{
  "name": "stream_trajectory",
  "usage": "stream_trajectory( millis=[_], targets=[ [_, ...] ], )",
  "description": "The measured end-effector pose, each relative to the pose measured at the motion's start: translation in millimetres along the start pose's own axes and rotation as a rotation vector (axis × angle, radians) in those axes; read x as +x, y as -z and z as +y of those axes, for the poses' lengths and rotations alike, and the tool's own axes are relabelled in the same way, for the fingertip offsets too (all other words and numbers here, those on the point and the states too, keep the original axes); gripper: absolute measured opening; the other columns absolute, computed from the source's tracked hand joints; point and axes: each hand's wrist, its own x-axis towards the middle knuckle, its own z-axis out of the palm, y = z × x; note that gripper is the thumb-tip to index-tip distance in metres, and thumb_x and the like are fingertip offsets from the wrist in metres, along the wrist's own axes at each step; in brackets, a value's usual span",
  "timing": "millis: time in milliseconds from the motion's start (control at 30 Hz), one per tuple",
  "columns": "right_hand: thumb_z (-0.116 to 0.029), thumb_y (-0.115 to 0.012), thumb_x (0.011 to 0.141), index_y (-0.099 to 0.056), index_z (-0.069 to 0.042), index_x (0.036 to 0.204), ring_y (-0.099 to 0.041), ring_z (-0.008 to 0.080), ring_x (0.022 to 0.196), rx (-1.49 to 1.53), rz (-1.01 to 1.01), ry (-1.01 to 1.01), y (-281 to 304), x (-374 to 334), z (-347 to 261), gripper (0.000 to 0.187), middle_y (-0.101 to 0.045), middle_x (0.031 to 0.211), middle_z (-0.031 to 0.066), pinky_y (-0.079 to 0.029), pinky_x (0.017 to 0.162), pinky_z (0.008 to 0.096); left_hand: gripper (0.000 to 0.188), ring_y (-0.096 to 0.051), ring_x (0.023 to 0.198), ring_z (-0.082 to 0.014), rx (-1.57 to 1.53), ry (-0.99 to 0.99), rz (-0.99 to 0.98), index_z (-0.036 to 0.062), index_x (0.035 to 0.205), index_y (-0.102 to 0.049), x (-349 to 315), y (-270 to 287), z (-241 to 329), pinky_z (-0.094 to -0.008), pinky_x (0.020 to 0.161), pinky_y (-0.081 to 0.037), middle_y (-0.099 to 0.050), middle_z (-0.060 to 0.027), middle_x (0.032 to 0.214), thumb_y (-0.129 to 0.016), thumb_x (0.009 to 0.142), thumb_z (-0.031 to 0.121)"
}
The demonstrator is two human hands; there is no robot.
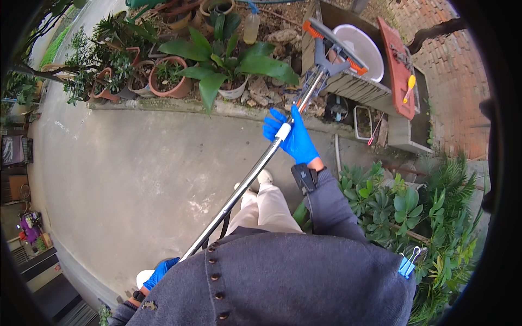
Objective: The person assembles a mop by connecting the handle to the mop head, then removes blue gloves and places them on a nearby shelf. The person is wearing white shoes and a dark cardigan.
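A long-handled squeegee (242, 188) with a silver telescopic pole slants across my front. Its grey, orange-ended head (336, 46) is raised at the upper right, overlapping a concrete sink (353, 89) in view. My right hand (296, 141), in a blue glove, has its fingers spread, and the pole crosses its palm by a white collar (283, 131). At the lower left, my gloved left hand (162, 273) is at the pole's lower end, seemingly closed round it; its fingers are mostly hidden by my jacket. Something white (144, 278) shows beside that hand.
A white basin (361, 50) sits in the sink. A red board (395, 68) with a yellow brush (409, 88) lies at its right. Potted plants (169, 77) line a low kerb (190, 107) ahead. Leafy bushes (405, 209) stand close on my right. Concrete paving (125, 168) stretches left.
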Motion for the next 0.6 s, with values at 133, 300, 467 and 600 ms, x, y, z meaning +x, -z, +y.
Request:
stream_trajectory(
  millis=[133, 300, 467, 600],
  targets=[
    [-0.049, -0.056, 0.093, -0.064, -0.008, 0.114, -0.067, 0.0265, 0.084, 0.16, -0.051, 0.055, 10, 19, 15, 0.046, -0.069, 0.087, 0.0076, -0.051, 0.094, 0.0462, 0.02, -0.062, 0.076, -0.013, 0.073, 0.036, 0.05, 0.0019, 0.096, -0.071, 10, -19, 17, -0.0313, 0.065, -0.049, -0.07, -0.0069, 0.086, -0.07, 0.086, 0.019],
    [-0.043, -0.057, 0.094, -0.065, -0.008, 0.095, -0.065, 0.0286, 0.077, 0.313, -0.233, 0.092, 16, 16, 26, 0.036, -0.064, 0.074, 0.0073, -0.05, 0.094, 0.0514, 0.02, -0.062, 0.076, -0.0132, 0.124, 0.039, 0.073, 0.0016, 0.095, -0.071, 20, -25, 26, -0.0314, 0.065, -0.049, -0.07, -0.0072, 0.085, -0.069, 0.087, 0.02],
    [-0.039, -0.055, 0.096, -0.056, -0.012, 0.073, -0.066, 0.0285, 0.071, 0.275, 0.02, 0.121, 10, 13, 35, 0.035, -0.059, 0.062, 0.0069, -0.049, 0.096, 0.0541, 0.021, -0.062, 0.075, -0.0135, 0.111, 0.059, 0.075, 0.0014, 0.094, -0.07, 12, -8, 22, -0.0315, 0.065, -0.048, -0.07, -0.0075, 0.085, -0.069, 0.087, 0.021],
    [-0.032, -0.057, 0.095, -0.054, -0.012, 0.066, -0.064, 0.027, 0.065, 0.432, -0.36, 0.18, 13, 31, 45, 0.035, -0.053, 0.056, 0.0058, -0.049, 0.095, 0.0527, 0.021, -0.062, 0.075, -0.0136, 0.114, 0.075, 0.095, 0.0011, 0.094, -0.07, 6, 2, 18, -0.0315, 0.065, -0.048, -0.069, -0.0078, 0.085, -0.068, 0.088, 0.022]
  ],
)
